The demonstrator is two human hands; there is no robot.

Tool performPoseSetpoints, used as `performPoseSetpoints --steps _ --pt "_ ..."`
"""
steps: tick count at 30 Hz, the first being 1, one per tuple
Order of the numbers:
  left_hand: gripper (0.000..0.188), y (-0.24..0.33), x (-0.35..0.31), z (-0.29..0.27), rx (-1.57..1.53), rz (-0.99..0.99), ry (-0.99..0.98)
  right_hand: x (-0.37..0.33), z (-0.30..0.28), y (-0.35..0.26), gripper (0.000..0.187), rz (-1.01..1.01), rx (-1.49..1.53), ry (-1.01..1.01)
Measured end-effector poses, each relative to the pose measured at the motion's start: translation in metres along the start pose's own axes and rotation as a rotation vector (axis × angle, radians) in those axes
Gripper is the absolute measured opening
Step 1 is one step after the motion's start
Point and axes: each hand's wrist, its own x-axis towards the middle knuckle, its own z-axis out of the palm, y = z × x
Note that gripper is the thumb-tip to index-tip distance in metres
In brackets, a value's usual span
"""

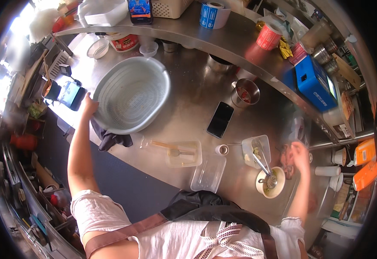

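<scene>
White cloth shirt (171, 239), patterned bow (224, 236), smooth steel counter (188, 112)

Left hand (89, 105) is at the rim of the oval, slotted grey plastic basket (132, 93), on the counter's left; right hand (300, 153) is near the round bowl (269, 197). I cannot tell either grip.

White glare washes out the upper left of a brightly lit scene.
Soft reflections sheen the steel worktop (188, 86); the shelf (240, 41) bows with fisheye distortion, and details smear toward the dark, rounded rim.
</scene>
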Motion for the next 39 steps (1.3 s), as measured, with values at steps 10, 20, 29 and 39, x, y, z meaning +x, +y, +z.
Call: performPoseSetpoints --steps 10,20,29,39 --pt "0.039 0.206 0.062 -0.004 0.181 0.671 -0.162 -0.003 0.029 -0.047 0.022 0.012 -0.112 -0.103" --pt "0.036 0.311 0.153 0.18 0.143 0.933 -0.023 0.023 0.062 -0.067 0.02 0.1 -0.173 -0.234" --pt "0.045 0.34 0.111 0.063 -0.235 0.6 -1.032 0.041 0.09 -0.064 0.019 0.024 -0.296 -0.251" --pt "0.046 0.327 0.204 0.184 0.125 0.718 -0.283 0.046 0.089 -0.075 0.018 -0.069 -0.332 -0.127"
